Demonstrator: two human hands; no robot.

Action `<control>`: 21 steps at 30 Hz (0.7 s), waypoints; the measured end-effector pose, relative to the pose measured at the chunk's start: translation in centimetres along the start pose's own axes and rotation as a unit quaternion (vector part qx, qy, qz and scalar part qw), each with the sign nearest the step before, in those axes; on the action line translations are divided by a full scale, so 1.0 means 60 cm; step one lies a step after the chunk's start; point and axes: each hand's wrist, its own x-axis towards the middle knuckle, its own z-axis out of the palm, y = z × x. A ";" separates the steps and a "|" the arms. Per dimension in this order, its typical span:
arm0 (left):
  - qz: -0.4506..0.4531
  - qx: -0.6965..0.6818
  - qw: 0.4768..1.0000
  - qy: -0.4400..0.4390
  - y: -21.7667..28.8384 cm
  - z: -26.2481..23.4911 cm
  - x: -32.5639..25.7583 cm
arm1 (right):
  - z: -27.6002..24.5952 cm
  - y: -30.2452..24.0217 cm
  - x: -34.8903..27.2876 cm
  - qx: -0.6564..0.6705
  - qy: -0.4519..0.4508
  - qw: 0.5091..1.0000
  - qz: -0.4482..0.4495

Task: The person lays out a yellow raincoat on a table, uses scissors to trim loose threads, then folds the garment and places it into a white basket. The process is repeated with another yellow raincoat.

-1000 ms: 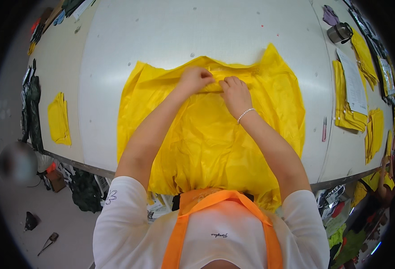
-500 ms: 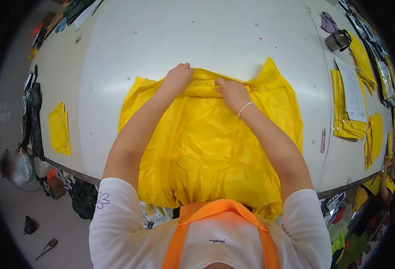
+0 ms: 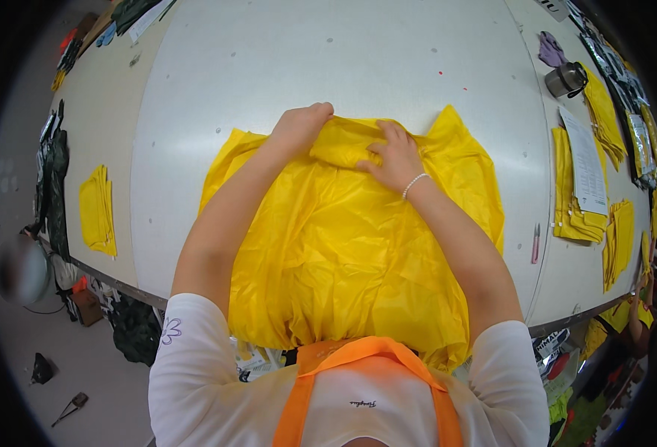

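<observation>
A yellow garment [image 3: 336,238] of thin, shiny fabric lies crumpled on the white table in front of me, its near part hanging over the table edge at my waist. My left hand [image 3: 304,130] is closed in a pinch on the far edge of the garment. Just to its right, my right hand [image 3: 395,158] rests on the fabric near that same edge, thumb and fingers spread apart. Between the hands, a band of the fabric is folded over. A white beaded bracelet circles my right wrist.
Folded yellow pieces [image 3: 97,212] lie at left; more yellow stacks [image 3: 576,220] lie at right under a paper sheet [image 3: 584,160]. Pink-handled thread snips [image 3: 535,244], a steel flask [image 3: 565,80] and purple cloth [image 3: 550,49] are on the right. A person [image 3: 21,270] is beyond the left edge.
My left hand has shifted slightly right, still pinching the edge. My right hand has gone from a pinch to spread fingers, and the folded band between the hands has changed shape.
</observation>
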 end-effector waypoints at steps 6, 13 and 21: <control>0.077 0.071 0.994 -0.035 -0.001 -0.007 -0.036 | 0.003 0.014 0.058 -0.076 -0.127 0.986 0.076; -0.173 -0.030 0.983 -0.046 -0.039 -0.003 -0.029 | -0.003 0.020 0.074 -0.057 -0.136 0.983 0.113; -0.194 -0.149 0.957 -0.160 -0.031 -0.074 -0.020 | -0.001 0.040 0.073 -0.056 -0.152 0.972 0.168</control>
